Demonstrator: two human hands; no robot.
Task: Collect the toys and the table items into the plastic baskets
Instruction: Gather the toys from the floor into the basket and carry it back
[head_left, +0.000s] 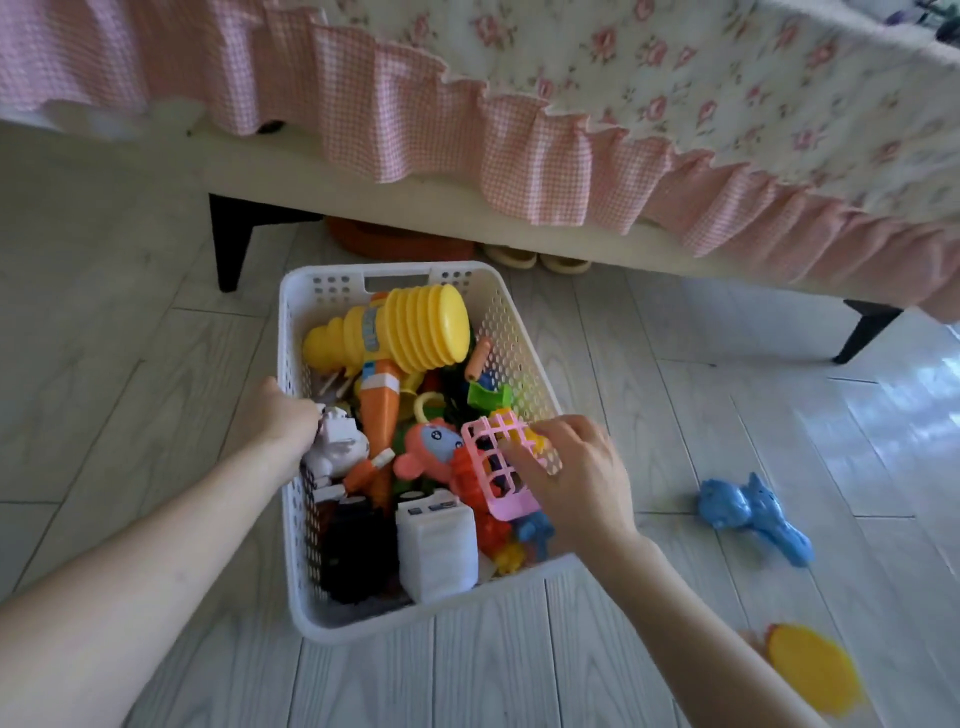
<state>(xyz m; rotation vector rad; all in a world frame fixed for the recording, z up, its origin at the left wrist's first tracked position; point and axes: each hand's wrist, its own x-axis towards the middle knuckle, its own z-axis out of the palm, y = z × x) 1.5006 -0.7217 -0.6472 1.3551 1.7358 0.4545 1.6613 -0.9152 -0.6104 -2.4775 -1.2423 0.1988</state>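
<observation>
- White plastic basket (511, 332) sits on the floor, packed with toys, yellow toy hammer (410, 332) on top.
- My right hand (576, 483): fingers (519, 460) pinching pink lattice toy (488, 467) above the basket's right side.
- My left hand (275, 410): fingers curled over the left rim.
- Blue toy (748, 509) and yellow disc (810, 665) lie on the floor to the right.

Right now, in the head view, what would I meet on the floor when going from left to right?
Left black furniture leg, white perforated plastic basket, blue plastic animal-shaped toy, right black furniture leg. I leave out the yellow round toy, which overlaps them.
</observation>
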